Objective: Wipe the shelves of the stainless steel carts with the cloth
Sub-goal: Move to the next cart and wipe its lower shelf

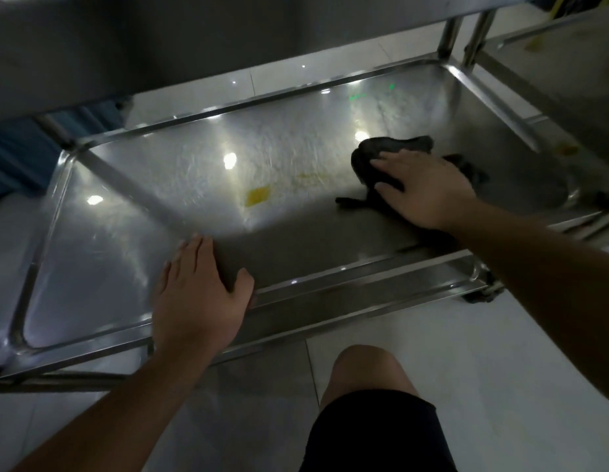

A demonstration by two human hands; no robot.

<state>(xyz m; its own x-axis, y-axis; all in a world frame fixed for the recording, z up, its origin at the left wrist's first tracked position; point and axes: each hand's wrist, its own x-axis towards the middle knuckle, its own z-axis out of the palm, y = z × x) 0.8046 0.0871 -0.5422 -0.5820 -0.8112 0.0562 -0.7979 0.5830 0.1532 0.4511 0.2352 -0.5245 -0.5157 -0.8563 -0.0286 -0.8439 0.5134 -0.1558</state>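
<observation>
Dark cloth [391,155] lies bunched on the right part of the lower cart shelf [180,185], right hand [429,190] pressing flat on it, fingers straight, nothing grasped. Left hand [199,294] rests released over the shelf's near rim. Yellow smear [258,195] mid-shelf, left of the cloth. Second cart [565,86] just beside, right. Bare knee [364,369] below.

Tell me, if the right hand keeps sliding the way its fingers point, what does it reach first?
Probably the yellow patch on the shelf: the right hand, pressing the cloth, points left toward it, though it may pass just above.
</observation>
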